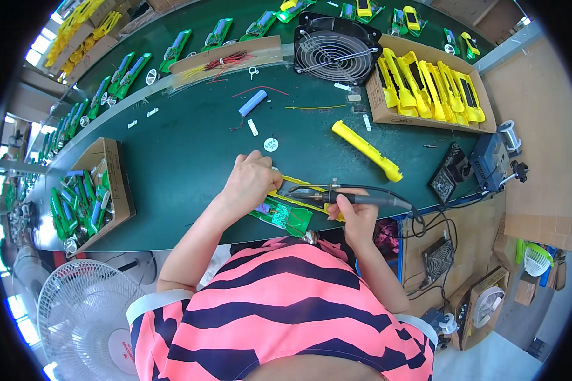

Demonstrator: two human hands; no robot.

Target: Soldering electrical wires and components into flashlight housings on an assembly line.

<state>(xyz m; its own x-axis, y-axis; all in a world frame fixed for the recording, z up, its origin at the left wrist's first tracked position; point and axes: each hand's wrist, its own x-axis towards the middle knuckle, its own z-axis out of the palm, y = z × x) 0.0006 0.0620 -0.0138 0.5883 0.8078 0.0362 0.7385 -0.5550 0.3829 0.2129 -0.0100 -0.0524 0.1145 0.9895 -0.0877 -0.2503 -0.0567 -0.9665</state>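
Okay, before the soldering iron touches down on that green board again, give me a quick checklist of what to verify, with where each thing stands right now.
1. Right hand grips the soldering iron by its handle, away from the hot end: ok.
2. Left hand presses down on the yellow shell and green board: ok.
3. Iron tip on the right joint: cannot tell, too small to see.
4. Left fingers clear of the tip: cannot tell, they sit close.
5. Iron cord hangs free over the table edge: ok.
6. Blue battery and spare yellow shell lie apart from the work: ok.
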